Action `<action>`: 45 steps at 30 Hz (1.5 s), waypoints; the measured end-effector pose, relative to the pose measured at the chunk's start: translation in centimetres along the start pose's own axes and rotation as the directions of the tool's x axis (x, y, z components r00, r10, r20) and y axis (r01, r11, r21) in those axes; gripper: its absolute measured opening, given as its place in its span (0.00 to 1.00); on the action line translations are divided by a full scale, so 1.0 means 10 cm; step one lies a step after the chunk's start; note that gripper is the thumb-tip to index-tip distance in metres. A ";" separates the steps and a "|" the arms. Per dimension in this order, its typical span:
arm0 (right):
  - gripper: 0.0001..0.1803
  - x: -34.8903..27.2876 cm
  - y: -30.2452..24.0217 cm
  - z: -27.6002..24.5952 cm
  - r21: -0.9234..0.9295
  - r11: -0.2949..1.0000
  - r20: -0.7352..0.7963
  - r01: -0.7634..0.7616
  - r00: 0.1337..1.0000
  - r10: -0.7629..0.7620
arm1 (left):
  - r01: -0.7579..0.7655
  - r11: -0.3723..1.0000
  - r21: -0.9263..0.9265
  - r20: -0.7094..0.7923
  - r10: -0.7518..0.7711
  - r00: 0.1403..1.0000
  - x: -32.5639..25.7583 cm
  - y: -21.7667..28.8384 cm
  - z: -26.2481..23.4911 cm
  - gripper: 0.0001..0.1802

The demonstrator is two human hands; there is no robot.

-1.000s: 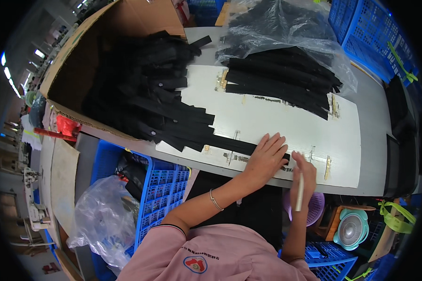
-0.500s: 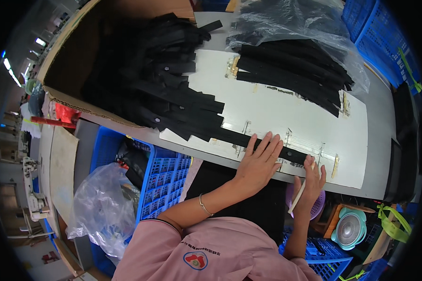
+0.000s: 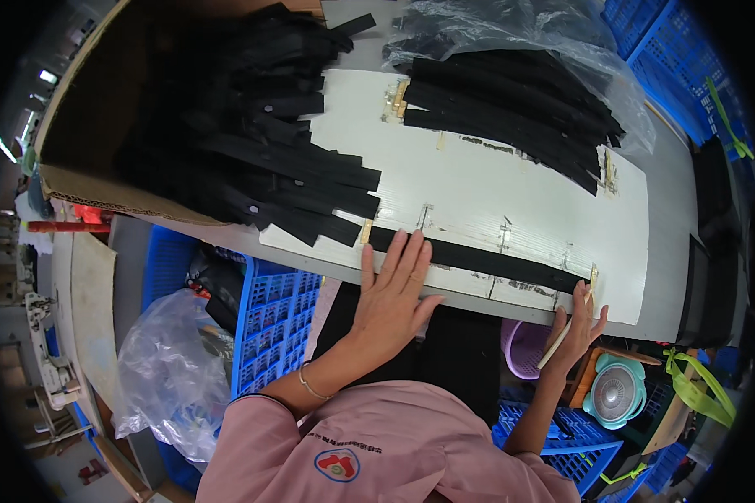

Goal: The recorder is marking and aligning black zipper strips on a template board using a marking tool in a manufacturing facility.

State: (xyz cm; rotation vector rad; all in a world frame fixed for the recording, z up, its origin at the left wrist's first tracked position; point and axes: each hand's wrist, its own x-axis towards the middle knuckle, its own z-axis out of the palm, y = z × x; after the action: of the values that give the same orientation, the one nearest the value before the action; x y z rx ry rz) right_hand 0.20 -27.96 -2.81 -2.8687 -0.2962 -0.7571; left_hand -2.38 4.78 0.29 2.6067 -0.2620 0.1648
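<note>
A single black fabric strip lies lengthwise along the near side of a white board marked with dark lines and yellowish tape. My left hand rests flat on the strip's left part, fingers stretched and thumb out. At the strip's right end, the fingertips of my right hand touch it beside a tape mark. Held in that hand is a slim whitish pen-like stick, slanting down towards me. Loose black strips spill from a carton at the left, and more strips are stacked on the board's far side.
The open cardboard carton stands at the left, above a blue crate with clear plastic. Clear plastic film covers the back. Blue baskets rise at the far right. Below the table edge are a purple basket and a small turquoise fan.
The strip has slid right, apart from the pile, its right end now at the right tape mark. My right hand moved right with it; my left hand shifted left along it. The view shifted slightly.
</note>
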 end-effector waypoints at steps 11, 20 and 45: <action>0.23 -0.01 -0.04 0.01 -0.001 1.000 -0.023 -0.030 0.999 0.030 | 0.071 0.996 0.055 -0.068 -0.067 0.995 0.01 -0.16 -0.08 0.39; 0.21 0.30 -0.33 -0.15 0.032 0.995 -0.003 -0.094 0.996 0.094 | 0.112 0.991 0.072 -0.119 -0.103 0.987 -0.03 -0.22 -0.02 0.41; 0.09 0.92 -1.92 0.42 0.830 0.437 0.373 -0.346 0.927 0.024 | 0.117 0.993 -0.027 -0.133 -0.120 0.984 -0.02 -0.22 -0.04 0.41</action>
State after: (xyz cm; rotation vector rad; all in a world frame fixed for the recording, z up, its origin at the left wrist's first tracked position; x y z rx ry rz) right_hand 5.64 -7.17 0.18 -1.8915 -0.2803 -0.0050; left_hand -2.17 6.91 -0.48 2.5704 -0.0603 0.2931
